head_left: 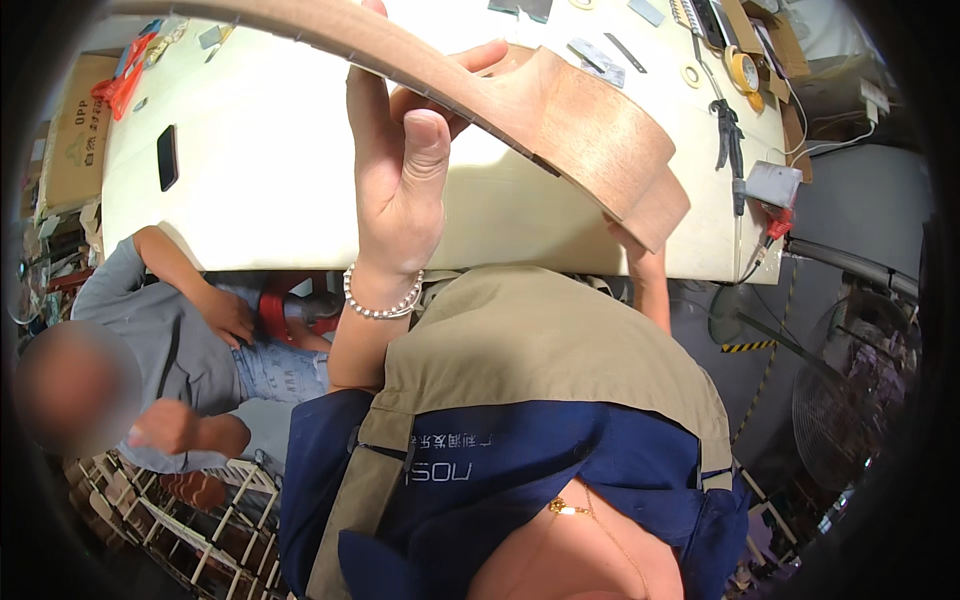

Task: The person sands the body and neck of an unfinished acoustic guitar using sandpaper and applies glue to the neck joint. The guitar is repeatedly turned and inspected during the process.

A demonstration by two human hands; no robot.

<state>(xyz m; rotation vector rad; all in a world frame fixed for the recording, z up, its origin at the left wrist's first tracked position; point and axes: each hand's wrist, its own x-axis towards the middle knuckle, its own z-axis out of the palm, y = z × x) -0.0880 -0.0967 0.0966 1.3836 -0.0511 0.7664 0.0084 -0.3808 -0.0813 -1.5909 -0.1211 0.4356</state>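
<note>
An unpainted wooden ukulele is held up on edge over the table, its neck running to the upper left and fret ends showing along one edge. My left hand is at the neck, with the thumb on the near side and the fingers partly hidden behind it. At the right, my right hand holds the bottom end of the body; most of its fingers are hidden by the wood.
The pale table bears a black phone, tape rolls, flat metal pieces and a black clamp-like tool. A seated person is close on my left. A cardboard box stands at the far left, a fan at the right.
</note>
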